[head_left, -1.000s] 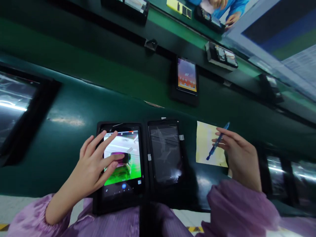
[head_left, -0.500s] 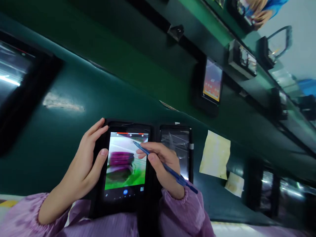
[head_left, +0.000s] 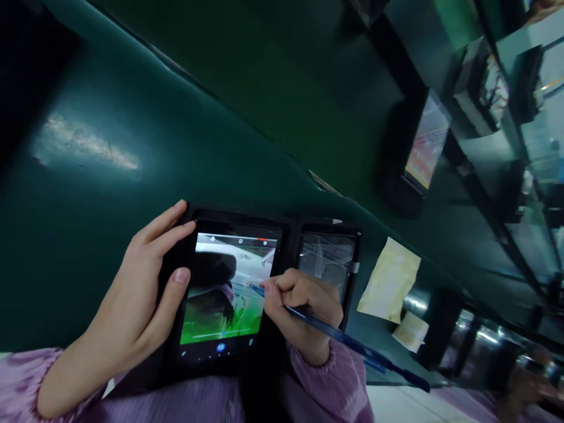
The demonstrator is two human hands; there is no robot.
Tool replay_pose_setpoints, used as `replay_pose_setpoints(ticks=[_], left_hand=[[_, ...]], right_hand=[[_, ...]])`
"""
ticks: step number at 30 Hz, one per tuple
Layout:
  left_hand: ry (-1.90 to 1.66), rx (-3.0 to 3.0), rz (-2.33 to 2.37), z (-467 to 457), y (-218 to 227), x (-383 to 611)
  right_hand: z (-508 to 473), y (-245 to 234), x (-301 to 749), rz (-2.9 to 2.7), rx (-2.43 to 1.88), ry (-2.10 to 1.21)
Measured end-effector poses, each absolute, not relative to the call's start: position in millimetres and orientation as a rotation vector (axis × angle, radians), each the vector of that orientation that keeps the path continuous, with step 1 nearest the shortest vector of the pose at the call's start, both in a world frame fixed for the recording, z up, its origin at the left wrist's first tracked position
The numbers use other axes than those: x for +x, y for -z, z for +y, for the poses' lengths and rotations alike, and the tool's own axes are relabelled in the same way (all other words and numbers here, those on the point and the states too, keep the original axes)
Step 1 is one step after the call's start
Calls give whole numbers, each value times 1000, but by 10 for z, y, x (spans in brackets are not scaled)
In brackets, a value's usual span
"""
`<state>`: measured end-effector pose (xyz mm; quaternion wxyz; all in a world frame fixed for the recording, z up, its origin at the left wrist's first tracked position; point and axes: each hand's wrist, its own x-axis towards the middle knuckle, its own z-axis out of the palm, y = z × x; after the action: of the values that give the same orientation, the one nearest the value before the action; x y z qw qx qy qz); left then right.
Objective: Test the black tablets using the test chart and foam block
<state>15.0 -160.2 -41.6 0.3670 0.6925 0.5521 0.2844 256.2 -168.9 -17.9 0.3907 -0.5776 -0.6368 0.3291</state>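
A tablet [head_left: 238, 229] in a thick black case lies in front of me on the green mat. Its lit screen shows a camera picture with a dark shape above a green band. My left hand [head_left: 138, 294] rests along the tablet's left edge, fingers stretched towards the upper left corner and thumb apart, touching the rim. A blue pen [head_left: 326, 330] is gripped in my right hand [head_left: 304, 308], its tip over the right part of the screen. I cannot tell whether the tip touches. Partly behind my right hand is a second, dark-screened tablet [head_left: 326, 252].
Two yellowish paper notes, one large [head_left: 390, 279] and one small [head_left: 410, 331], lie to the right on the green mat [head_left: 88, 235]. Further right are dark devices [head_left: 478, 335]. A device with a lit screen [head_left: 426, 144] stands on the ledge. A co-worker's blurred hand [head_left: 526, 382] shows at lower right.
My right hand has moved down, and the pen tip has gone from the screen's upper part to its right middle. The tablet's picture changed from pink to dark. The camera view has turned.
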Motion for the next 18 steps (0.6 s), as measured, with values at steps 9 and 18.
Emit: replay_pose_setpoints(ticks=[9,18], left_hand=[[-772,1811,1388,-1557,386,182],[-763,1787,1411,-1571,379,172]], right_hand=[[-1672,179,2568,-1817,-1501,-696],[-1707,186,2600,-1611,-1418,-929]])
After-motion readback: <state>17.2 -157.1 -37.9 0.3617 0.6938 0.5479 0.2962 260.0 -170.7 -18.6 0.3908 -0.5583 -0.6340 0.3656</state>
